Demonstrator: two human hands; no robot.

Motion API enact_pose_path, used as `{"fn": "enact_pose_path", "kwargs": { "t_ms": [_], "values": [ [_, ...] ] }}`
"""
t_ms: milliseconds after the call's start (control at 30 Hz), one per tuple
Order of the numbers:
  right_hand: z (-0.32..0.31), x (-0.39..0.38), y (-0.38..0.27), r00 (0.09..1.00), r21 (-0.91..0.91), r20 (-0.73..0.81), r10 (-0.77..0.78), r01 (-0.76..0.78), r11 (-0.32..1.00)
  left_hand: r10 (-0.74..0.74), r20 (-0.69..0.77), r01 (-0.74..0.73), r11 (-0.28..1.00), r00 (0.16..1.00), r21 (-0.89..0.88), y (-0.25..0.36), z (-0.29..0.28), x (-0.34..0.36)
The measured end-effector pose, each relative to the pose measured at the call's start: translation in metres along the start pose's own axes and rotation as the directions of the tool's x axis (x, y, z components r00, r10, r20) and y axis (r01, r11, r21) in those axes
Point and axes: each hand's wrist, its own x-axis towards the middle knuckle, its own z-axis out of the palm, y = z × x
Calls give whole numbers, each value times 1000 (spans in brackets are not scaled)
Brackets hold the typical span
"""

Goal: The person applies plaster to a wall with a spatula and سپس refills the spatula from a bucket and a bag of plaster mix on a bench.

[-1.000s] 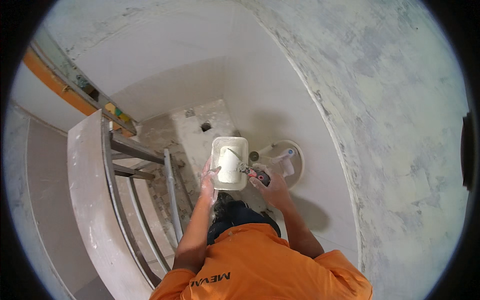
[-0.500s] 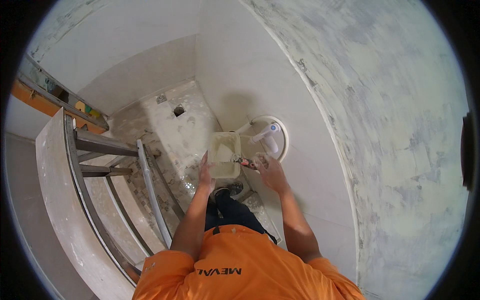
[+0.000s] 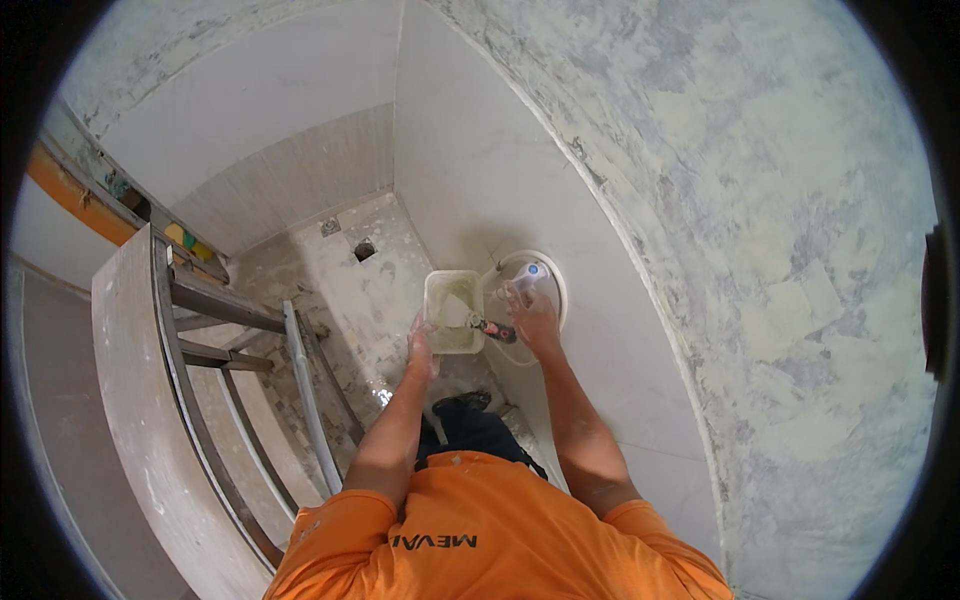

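My left hand (image 3: pixel 421 345) grips the left side of a pale rectangular plastic tub (image 3: pixel 443 290). In the tub lies a flat blade (image 3: pixel 456 310) with pale paste; its red and black handle (image 3: pixel 496 331) sticks out to the right. My right hand (image 3: pixel 530 310) is beside and above that handle, off it, with fingers curled over the white pipe fittings (image 3: pixel 532 270) with a blue cap, inside a round white rim (image 3: pixel 560 310). What those fingers hold, if anything, I cannot make out.
A metal frame (image 3: pixel 225 305) with a pale board (image 3: pixel 125 375) stands at the left. Dusty flooring with a square hole (image 3: pixel 364 250) lies beyond my feet. A tiled wall (image 3: pixel 630 380) rises on the right, below patchy plaster (image 3: pixel 790 280). An orange strip (image 3: pixel 70 185) runs upper left.
My right hand has left the tool handle and moved up and right to the white fittings. The tool remains in the tub, which my left hand still holds. The view has shifted.
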Motion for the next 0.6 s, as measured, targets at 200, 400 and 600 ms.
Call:
{"fn": "enact_pose_path", "kwargs": {
  "t_ms": [200, 400, 600],
  "values": [
    [11, -5, 10, 998, 23, -64, 8, -7, 1000, -35, -15, 36, 996, 999, 88, -14, -9, 21],
    [-6, -22, -15, 998, -112, -10, 55, -56, 992, -45, -32, 48, 993, 998, 108, -20, -6, 19],
    [-9, -27, 4, 996, -12, -70, 49, -50, 999, -61, 24, 59, 996, 998, 72, -22, -2, 24]
  ]
}}
